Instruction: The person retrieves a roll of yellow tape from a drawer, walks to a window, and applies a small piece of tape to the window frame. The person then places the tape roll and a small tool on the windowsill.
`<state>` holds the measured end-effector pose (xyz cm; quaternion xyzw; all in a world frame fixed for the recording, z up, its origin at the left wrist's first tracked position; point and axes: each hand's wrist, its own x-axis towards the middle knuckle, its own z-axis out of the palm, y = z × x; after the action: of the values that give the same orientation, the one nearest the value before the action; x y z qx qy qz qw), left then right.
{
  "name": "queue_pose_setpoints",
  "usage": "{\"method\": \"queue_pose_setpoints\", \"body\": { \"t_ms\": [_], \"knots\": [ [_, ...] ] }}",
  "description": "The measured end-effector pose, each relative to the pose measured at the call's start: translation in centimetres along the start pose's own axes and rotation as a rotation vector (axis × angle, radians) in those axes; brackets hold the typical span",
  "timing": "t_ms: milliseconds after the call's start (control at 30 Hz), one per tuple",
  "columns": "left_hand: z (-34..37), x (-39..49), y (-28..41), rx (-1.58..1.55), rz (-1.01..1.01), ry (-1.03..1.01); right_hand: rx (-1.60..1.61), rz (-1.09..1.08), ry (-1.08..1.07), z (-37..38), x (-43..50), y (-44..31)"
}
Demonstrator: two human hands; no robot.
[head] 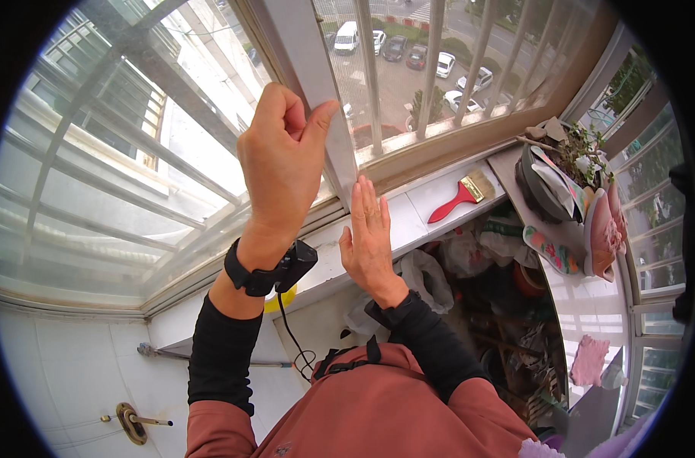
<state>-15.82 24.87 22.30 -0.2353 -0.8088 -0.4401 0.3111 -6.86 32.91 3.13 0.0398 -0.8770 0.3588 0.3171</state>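
My left hand is raised in front of the white window frame upright, fingers curled in and thumb up against its right edge. Whether anything thin is pinched in it cannot be told. Lower down, my right hand is held flat with fingers stretched out, their tips at the foot of the same upright, just above the white tiled sill. It holds nothing that I can see. To its right a paintbrush with a red handle and pale bristles lies on the sill.
A potted plant, pink shoes and a floral insole stand on the right ledge, with a pink cloth nearer. Plastic bags lie under the sill. A yellow round object is partly hidden behind my left wrist.
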Motion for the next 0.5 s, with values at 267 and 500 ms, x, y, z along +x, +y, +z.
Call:
{"method": "queue_pose_setpoints", "body": {
  "t_ms": [267,500],
  "knots": [
    [0.0,-0.1,-0.1,-0.025,-0.007,-0.023,0.162,0.025,0.069,1.2,-0.6,-0.5],
    [0.0,-0.1,-0.1,-0.011,0.01,-0.026,0.23,0.103,0.06,3.6,-1.5,0.3]
  ]
}}
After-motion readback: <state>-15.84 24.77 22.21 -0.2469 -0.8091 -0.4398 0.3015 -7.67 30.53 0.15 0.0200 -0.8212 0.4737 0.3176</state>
